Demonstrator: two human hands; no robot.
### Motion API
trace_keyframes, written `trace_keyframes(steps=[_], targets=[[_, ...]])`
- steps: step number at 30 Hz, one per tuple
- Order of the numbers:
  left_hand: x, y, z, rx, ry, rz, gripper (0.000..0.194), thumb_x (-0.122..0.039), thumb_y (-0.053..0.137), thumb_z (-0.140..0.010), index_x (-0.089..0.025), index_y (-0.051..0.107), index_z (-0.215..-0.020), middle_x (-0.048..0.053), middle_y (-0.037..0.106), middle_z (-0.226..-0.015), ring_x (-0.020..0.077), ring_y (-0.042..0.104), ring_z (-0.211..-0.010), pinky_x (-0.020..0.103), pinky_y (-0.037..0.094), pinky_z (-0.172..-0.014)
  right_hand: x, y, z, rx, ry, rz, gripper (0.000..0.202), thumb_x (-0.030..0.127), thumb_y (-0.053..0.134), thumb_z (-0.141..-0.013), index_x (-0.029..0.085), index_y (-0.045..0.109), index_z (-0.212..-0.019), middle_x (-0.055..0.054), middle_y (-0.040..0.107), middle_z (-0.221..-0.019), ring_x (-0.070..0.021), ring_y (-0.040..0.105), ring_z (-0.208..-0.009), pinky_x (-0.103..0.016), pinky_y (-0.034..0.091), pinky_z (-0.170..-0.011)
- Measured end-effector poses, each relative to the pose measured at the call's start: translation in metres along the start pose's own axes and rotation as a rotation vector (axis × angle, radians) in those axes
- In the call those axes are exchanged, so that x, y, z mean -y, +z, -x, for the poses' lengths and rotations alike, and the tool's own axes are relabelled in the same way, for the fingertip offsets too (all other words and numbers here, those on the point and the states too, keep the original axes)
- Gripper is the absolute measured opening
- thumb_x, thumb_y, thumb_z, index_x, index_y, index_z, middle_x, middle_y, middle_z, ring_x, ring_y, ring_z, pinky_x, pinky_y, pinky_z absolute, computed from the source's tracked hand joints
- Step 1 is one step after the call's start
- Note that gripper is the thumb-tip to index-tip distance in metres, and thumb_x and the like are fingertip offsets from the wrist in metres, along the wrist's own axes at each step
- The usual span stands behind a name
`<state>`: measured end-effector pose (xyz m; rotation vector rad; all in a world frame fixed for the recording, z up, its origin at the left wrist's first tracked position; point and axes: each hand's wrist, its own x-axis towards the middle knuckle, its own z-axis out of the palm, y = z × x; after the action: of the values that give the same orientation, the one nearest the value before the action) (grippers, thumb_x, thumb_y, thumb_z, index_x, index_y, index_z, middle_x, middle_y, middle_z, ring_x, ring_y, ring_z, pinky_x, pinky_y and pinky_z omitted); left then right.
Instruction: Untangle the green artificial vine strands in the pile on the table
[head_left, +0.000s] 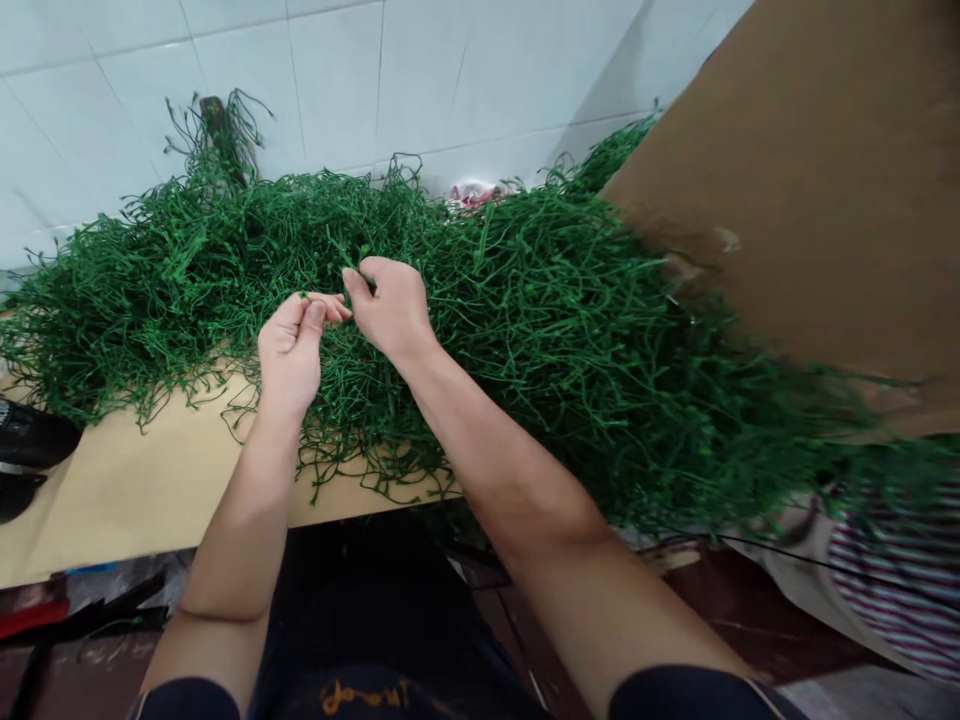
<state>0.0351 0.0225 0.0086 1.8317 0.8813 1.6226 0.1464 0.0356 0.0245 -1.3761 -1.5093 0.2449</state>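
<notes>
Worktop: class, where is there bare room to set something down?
The clearest patch of worktop is front left, between the black object, the green stems and the left forearm. A thin strip, edged by stray stems, lies between the forearms. Behind and right, stems crowd it.

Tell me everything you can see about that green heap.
The green heap is a tangle of thin, curly, plastic-looking strands with small knobby tips. It sprawls loosely along the tiled wall, partly over a tan sheet, meeting brown cardboard at the right. The left hand and right hand pinch green bits over its middle.
</notes>
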Motion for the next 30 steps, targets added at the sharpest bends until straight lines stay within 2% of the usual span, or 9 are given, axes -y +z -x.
trace_keyframes(steps=[3, 7, 9, 12, 16, 20, 23, 26, 30], targets=[[-0.025, -0.010, 0.015, -0.160, 0.107, 0.047, 0.030, -0.038, 0.045, -0.088, -0.020, 0.050, -0.065, -0.003, 0.051, -0.059, 0.0101, 0.057, -0.062, 0.028, 0.048, -0.068, -0.012, 0.000, -0.020, -0.087, 0.025, 0.030, 0.041, 0.019, 0.051, -0.083, 0.019, 0.023, -0.052, 0.003, 0.025, -0.057, -0.0093, 0.029, -0.060, -0.027, 0.028, -0.065], [-0.049, -0.042, 0.020, -0.368, 0.304, 0.082, 0.023, -0.026, 0.052, -0.086, -0.020, 0.055, -0.063, -0.005, 0.045, -0.053, 0.0091, 0.050, -0.051, 0.028, 0.045, -0.058, -0.047, -0.019, -0.041, -0.167, 0.245, 0.090, 0.041, 0.015, 0.051, -0.082, 0.019, 0.026, -0.051, 0.004, 0.022, -0.055, -0.0085, 0.027, -0.057, -0.028, 0.031, -0.067], [-0.040, -0.050, 0.012, -0.263, 0.215, -0.052, 0.022, -0.023, 0.053, -0.084, -0.019, 0.061, -0.064, -0.003, 0.054, -0.055, 0.0087, 0.052, -0.054, 0.027, 0.045, -0.059, -0.055, -0.025, -0.042, -0.098, 0.238, -0.024, 0.037, 0.025, 0.050, -0.085, 0.018, 0.036, -0.051, 0.004, 0.024, -0.052, -0.0081, 0.028, -0.054, -0.028, 0.033, -0.063], [-0.002, -0.043, -0.004, -0.036, -0.110, -0.218, 0.014, -0.022, 0.055, -0.080, -0.017, 0.067, -0.084, 0.000, 0.063, -0.067, 0.0111, 0.059, -0.066, 0.028, 0.047, -0.068, -0.048, -0.024, -0.038, 0.063, 0.198, -0.307, 0.039, 0.047, 0.047, -0.085, 0.017, 0.048, -0.060, 0.004, 0.025, -0.051, -0.0073, 0.030, -0.050, -0.025, 0.033, -0.052], [0.033, -0.030, -0.012, 0.046, -0.141, -0.306, 0.039, -0.030, 0.065, -0.069, -0.016, 0.062, -0.106, 0.008, 0.066, -0.103, 0.0184, 0.060, -0.096, 0.036, 0.044, -0.092, -0.036, -0.024, -0.032, 0.214, 0.243, -0.546, 0.043, 0.059, 0.046, -0.080, 0.017, 0.052, -0.069, 0.006, 0.021, -0.052, -0.0044, 0.025, -0.044, -0.020, 0.027, -0.041], [0.023, -0.025, -0.004, 0.155, -0.253, -0.029, 0.042, -0.045, 0.057, -0.076, -0.015, 0.060, -0.106, 0.011, 0.066, -0.102, 0.0183, 0.061, -0.095, 0.036, 0.046, -0.088, -0.030, -0.030, -0.021, 0.307, 0.287, -0.599, 0.024, 0.039, 0.057, -0.081, 0.017, 0.054, -0.072, 0.007, 0.026, -0.050, -0.0026, 0.024, -0.042, -0.017, 0.021, -0.037], [0.013, -0.012, 0.000, 0.237, -0.352, 0.097, 0.043, -0.045, 0.062, -0.072, -0.014, 0.060, -0.101, 0.008, 0.067, -0.090, 0.0147, 0.062, -0.082, 0.030, 0.048, -0.078, -0.017, -0.029, -0.008, 0.312, 0.281, -0.588, 0.009, 0.020, 0.060, -0.077, 0.015, 0.054, -0.072, 0.005, 0.041, -0.056, -0.0023, 0.033, -0.046, -0.017, 0.028, -0.040], [0.014, 0.001, 0.000, 0.149, -0.389, 0.117, 0.027, -0.038, 0.063, -0.073, -0.015, 0.059, -0.086, 0.002, 0.063, -0.074, 0.0100, 0.056, -0.067, 0.024, 0.045, -0.066, -0.006, -0.024, 0.001, 0.333, 0.273, -0.642, 0.014, 0.014, 0.065, -0.070, 0.014, 0.054, -0.078, 0.002, 0.053, -0.070, -0.0022, 0.042, -0.053, -0.017, 0.035, -0.045], [0.019, 0.004, -0.001, 0.057, -0.379, 0.066, 0.019, -0.032, 0.054, -0.081, -0.016, 0.054, -0.070, -0.004, 0.050, -0.056, 0.0075, 0.046, -0.053, 0.021, 0.038, -0.056, -0.010, -0.019, 0.006, 0.382, 0.381, -0.755, 0.026, 0.021, 0.069, -0.069, 0.016, 0.052, -0.088, 0.005, 0.050, -0.061, -0.0032, 0.042, -0.051, -0.016, 0.036, -0.043]])
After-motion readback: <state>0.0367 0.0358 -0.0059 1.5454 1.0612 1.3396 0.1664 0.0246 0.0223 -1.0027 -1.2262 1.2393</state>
